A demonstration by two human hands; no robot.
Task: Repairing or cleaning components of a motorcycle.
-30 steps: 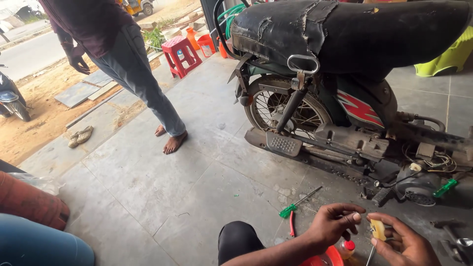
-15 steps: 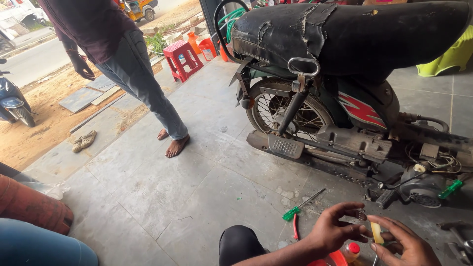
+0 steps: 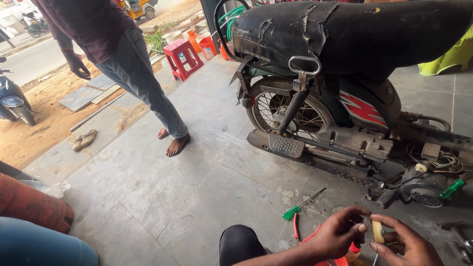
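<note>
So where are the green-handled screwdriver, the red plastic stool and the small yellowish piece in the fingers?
green-handled screwdriver (image 3: 291, 213), head view, on its green handle.
red plastic stool (image 3: 183, 57), head view, on its seat and front legs.
small yellowish piece (image 3: 378, 231), head view, on its middle, between the fingers.

Grey tiled floor (image 3: 162, 197) with green-handled screwdriver (image 3: 301, 204), red-handled pliers (image 3: 295, 227), sandals (image 3: 84, 140)

Motorcycle (image 3: 345, 88) stands far right on tiled floor (image 3: 162, 182). Screwdriver (image 3: 301, 204) lies near it, just left of both hands (image 3: 340, 232) (image 3: 409, 244) at near edge. Barefoot person (image 3: 128, 64) stands far left; stool (image 3: 183, 58) behind.
</note>
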